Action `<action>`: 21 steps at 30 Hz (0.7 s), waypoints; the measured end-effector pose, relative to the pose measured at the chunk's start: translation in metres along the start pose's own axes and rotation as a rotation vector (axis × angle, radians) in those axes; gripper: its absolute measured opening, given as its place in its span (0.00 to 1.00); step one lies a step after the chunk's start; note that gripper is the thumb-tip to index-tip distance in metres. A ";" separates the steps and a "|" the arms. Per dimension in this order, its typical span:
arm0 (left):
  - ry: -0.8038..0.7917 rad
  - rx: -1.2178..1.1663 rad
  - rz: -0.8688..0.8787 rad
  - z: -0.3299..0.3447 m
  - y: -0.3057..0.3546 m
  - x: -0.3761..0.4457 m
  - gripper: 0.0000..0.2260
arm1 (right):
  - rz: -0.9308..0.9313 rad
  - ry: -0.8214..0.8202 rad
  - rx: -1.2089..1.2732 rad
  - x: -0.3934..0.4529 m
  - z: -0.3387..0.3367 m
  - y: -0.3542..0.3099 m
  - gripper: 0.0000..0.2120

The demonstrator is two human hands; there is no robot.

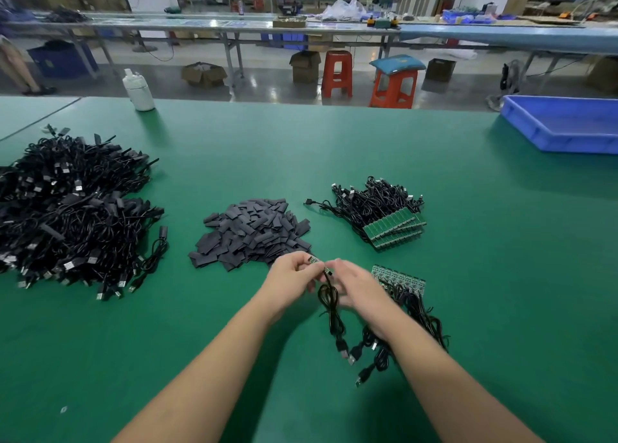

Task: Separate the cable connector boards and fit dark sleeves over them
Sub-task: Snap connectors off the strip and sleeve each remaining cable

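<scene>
Green matting covers the workbench [434,148], and near its middle lies a heap of dark sleeves [250,233], the landmark for everything else. Just in front of that heap, the left hand [289,275] pinches a small green connector board [313,259] between curled fingertips, while the right hand [354,287], fingers also curled, grips the black cable [329,304] that hangs from the board down to the mat. Right of the heap sit a bundle of joined boards with cables [389,220] and, nearer the right hand, a strip of boards [398,277]; far left of it sprawls a large pile of finished cables [73,215].
</scene>
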State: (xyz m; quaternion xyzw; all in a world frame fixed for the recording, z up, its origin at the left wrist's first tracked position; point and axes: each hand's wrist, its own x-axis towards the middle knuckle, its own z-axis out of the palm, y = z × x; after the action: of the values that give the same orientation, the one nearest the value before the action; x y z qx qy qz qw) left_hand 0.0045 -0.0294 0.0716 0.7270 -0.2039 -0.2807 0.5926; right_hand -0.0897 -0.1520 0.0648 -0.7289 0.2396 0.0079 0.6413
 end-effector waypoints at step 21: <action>0.598 0.734 -0.120 -0.125 -0.065 0.036 0.14 | 0.046 0.020 0.191 0.026 0.042 0.037 0.17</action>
State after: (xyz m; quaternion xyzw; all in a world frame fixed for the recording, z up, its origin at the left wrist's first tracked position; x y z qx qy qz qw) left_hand 0.1110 0.0553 0.0192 0.9477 -0.0676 -0.0023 0.3118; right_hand -0.0676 -0.1236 0.0145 -0.6588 0.2623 -0.0072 0.7051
